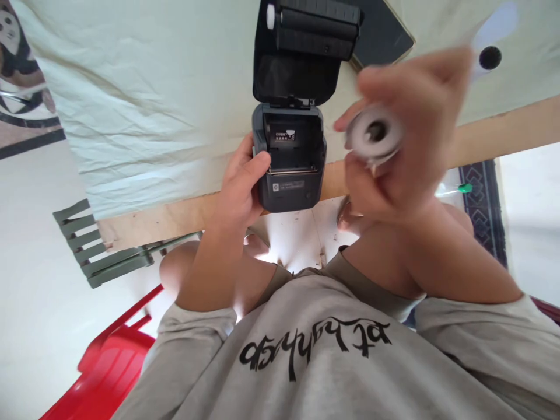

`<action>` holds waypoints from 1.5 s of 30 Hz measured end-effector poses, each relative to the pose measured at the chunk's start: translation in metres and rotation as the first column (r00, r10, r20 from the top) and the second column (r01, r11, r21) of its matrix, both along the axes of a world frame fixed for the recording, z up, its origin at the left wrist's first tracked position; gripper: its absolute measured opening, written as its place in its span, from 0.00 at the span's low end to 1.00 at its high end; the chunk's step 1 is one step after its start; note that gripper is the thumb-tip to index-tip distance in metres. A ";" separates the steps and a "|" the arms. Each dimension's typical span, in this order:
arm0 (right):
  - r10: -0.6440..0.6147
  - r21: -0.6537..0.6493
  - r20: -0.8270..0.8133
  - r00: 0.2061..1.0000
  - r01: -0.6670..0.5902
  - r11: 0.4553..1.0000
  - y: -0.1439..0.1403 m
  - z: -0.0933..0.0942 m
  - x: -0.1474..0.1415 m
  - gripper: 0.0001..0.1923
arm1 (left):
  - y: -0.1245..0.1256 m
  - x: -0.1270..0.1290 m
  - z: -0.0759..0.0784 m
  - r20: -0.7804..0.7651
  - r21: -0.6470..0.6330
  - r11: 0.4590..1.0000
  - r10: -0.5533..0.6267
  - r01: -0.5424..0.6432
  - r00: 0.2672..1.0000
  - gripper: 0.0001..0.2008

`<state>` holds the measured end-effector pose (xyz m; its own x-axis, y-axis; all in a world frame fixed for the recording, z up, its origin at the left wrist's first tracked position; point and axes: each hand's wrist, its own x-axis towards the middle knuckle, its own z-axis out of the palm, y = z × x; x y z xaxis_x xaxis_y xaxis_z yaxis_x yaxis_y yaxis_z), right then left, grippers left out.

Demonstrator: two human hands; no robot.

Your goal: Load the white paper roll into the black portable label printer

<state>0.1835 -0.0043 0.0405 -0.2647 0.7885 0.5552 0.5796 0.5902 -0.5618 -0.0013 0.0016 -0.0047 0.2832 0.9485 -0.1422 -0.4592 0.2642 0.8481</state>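
Note:
A small dark grey printer (289,169) sits at the near edge of the table with its lid (301,52) flipped open and its paper bay showing. My left hand (240,181) grips the printer's left side. My right hand (402,128), blurred, holds a white paper roll (375,135) just to the right of the printer, a little above the table edge, with the roll's dark core hole facing me.
A pale green cloth (153,116) covers the wooden table (175,216). A dark flat device (380,32) lies behind the printer. A white piece with a black hole (490,55) lies at far right. A red chair (109,361) and a grey slatted chair (100,251) stand at left.

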 end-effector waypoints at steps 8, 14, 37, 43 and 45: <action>-0.059 0.093 0.257 0.965 0.036 0.995 0.013 -0.012 -0.022 0.23 | -0.002 0.001 -0.002 0.008 0.053 0.998 0.034 -0.034 0.999 0.12; -0.022 0.084 0.309 0.951 -0.005 0.996 0.020 -0.021 -0.017 0.07 | -0.003 -0.001 0.001 -0.026 -0.002 1.000 0.013 -0.013 1.000 0.12; -0.023 -0.265 -0.370 0.929 -0.082 0.961 0.026 -0.014 -0.010 0.29 | 0.003 -0.006 -0.022 -0.195 0.209 0.978 0.044 -0.003 0.980 0.33; 0.026 -0.357 -0.375 0.927 -0.170 0.919 0.027 -0.024 -0.003 0.18 | 0.006 -0.008 -0.032 -0.199 0.271 0.963 0.068 -0.011 0.978 0.34; 0.115 -0.421 -0.290 0.950 -0.234 0.876 0.028 -0.026 -0.002 0.23 | 0.007 -0.009 -0.033 -0.177 0.271 0.962 0.035 0.014 0.984 0.36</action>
